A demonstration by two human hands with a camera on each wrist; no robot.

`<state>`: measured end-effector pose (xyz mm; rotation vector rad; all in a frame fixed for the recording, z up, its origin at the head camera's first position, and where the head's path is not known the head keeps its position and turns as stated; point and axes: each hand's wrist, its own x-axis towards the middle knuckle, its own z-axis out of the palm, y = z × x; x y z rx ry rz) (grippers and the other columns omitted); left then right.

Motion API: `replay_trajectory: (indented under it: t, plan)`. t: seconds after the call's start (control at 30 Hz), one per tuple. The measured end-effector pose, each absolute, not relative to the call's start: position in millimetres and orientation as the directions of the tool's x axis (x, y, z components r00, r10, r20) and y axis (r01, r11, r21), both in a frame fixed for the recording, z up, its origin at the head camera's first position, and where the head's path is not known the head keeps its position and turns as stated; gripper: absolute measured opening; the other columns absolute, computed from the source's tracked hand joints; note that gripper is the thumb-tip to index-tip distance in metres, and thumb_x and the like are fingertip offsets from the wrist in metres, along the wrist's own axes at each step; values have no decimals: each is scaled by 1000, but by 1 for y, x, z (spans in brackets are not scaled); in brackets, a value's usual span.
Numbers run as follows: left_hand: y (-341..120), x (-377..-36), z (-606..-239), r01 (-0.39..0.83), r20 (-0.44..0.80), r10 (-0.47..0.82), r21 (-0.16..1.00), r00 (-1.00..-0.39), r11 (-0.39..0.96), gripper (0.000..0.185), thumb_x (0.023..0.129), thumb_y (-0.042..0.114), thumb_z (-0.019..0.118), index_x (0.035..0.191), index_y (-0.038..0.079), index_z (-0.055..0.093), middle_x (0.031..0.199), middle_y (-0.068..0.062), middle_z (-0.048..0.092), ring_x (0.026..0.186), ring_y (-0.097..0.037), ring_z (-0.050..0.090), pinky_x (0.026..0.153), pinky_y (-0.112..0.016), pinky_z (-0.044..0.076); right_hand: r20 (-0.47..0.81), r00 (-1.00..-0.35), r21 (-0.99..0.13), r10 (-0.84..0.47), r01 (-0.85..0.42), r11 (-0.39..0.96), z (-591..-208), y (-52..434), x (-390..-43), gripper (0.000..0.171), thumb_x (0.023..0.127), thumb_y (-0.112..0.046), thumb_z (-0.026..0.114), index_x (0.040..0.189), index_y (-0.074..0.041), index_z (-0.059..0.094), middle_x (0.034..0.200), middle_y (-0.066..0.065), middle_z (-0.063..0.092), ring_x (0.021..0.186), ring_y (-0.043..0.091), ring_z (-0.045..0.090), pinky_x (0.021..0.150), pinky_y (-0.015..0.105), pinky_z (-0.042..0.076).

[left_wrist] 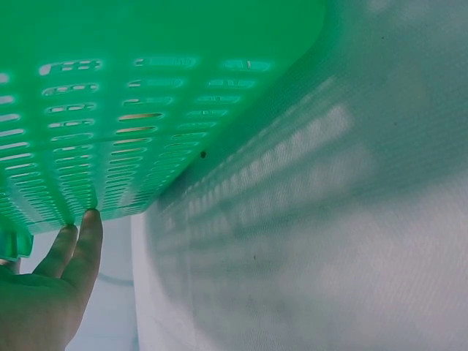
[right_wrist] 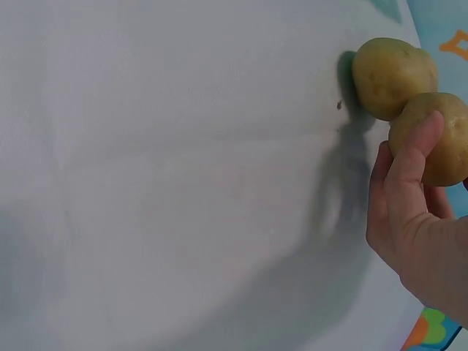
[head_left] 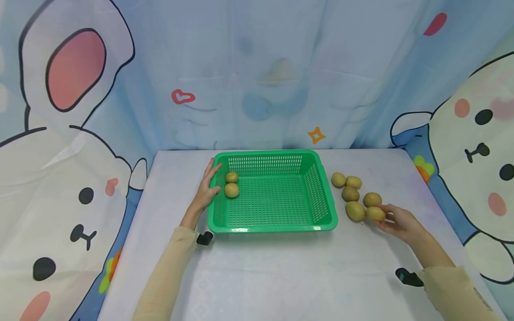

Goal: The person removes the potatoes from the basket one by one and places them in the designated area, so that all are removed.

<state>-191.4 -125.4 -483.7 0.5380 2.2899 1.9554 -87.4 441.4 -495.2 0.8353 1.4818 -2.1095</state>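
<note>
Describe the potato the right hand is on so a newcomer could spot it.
Start at the green basket mid-table, then look to the cluster of six potatoes on its right. The target potato is the nearest-right one, beside a larger potato. Only it has the right hand fingers on it.

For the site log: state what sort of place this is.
Probably a staged recording booth, not a real kitchen: a cartoon-bear cloth backdrop encloses a white-covered table, which bears only a green basket and loose potatoes. The right hand grips one potato.
</note>
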Motion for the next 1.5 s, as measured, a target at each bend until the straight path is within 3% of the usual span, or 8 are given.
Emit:
replay_trajectory:
  t: [0.23,0.4,0.6,0.9,1.0,1.13,1.27,1.5]
  plan:
    - [-126,-191,-483,212,165,324,970,-932,116,76,75,-13,43,149,-11,29,164,-20,-3,150,-34,-6,110,-54,19,-681,-732,-699,26,639,-322,-505,447,-81,38,102,-18,44,80,-17,75,94,1,54,81,18,65,82,32,56]
    - [-127,-202,-502,218,170,316,968,-934,125,78,74,-14,44,151,-6,30,164,-17,-3,150,-32,-7,109,-54,20,-669,-741,-725,61,632,-273,-507,446,-81,33,102,-20,47,83,-21,73,104,4,50,82,17,67,84,32,55]
    - [-128,-210,-523,225,185,284,968,-941,113,81,73,-11,45,152,1,34,166,-6,1,151,-24,-4,111,-53,17,-619,-783,-774,62,595,-214,-507,444,-82,13,100,-12,51,110,-12,59,100,-1,56,84,14,68,87,39,54]
    - [-127,-207,-514,225,184,304,968,-935,107,80,73,-14,44,151,-5,31,165,-15,-2,151,-31,-6,113,-58,14,-593,-801,-804,81,586,-101,-501,441,-84,51,100,-13,54,141,8,33,93,-11,61,85,10,66,88,44,53]
    - [-126,-200,-500,217,176,316,971,-933,101,80,72,-14,44,150,-9,29,164,-20,-3,150,-34,-7,112,-57,16,-582,-807,-813,105,579,-60,-496,441,-85,57,100,-17,54,146,8,28,96,-11,60,86,9,64,88,43,53]
    - [-126,-193,-487,212,168,318,971,-933,110,79,71,-13,44,149,-12,28,163,-23,-3,150,-36,-6,112,-56,17,-574,-811,-819,116,566,-90,-486,444,-89,48,102,-23,52,141,0,38,98,-10,62,89,9,65,90,41,52]
    - [-125,-191,-485,225,181,311,968,-933,111,79,71,-12,44,148,-13,29,162,-25,-2,150,-38,-6,112,-59,16,-564,-819,-821,108,543,-176,-476,443,-95,31,101,-26,53,127,-10,48,96,-8,65,91,13,68,90,41,52]
    - [-125,-192,-487,229,190,316,969,-930,91,78,72,-14,44,148,-12,30,163,-24,-3,150,-36,-6,113,-57,14,-549,-832,-828,80,527,-194,-466,425,-108,30,100,-26,56,124,-10,48,97,-6,69,95,13,67,90,39,53]
